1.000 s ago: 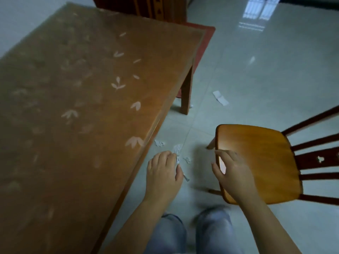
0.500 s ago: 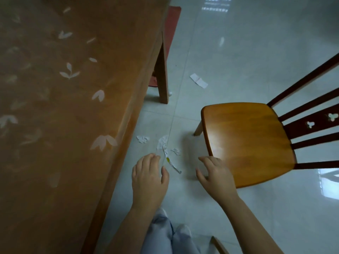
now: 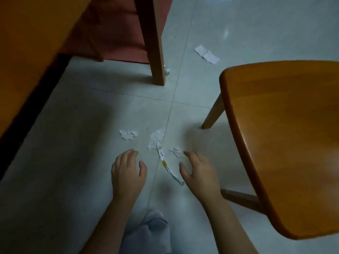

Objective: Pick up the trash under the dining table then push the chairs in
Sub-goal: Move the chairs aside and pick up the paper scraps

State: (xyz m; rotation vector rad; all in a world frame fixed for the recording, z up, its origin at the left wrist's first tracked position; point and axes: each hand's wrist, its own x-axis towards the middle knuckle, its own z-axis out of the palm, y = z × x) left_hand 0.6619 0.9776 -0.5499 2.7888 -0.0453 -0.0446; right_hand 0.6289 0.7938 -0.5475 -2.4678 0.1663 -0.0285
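Here, both hands are empty: left hand [image 3: 128, 174] has loosely bent fingers, right hand [image 3: 200, 174] is spread wide, thumb just beside the narrow white-and-yellow wrapper strip [image 3: 169, 168] on the pale tiled floor [image 3: 82, 116]. Crumpled white paper scraps [image 3: 156, 141] lie just ahead, near the orange wooden chair [image 3: 284, 143].
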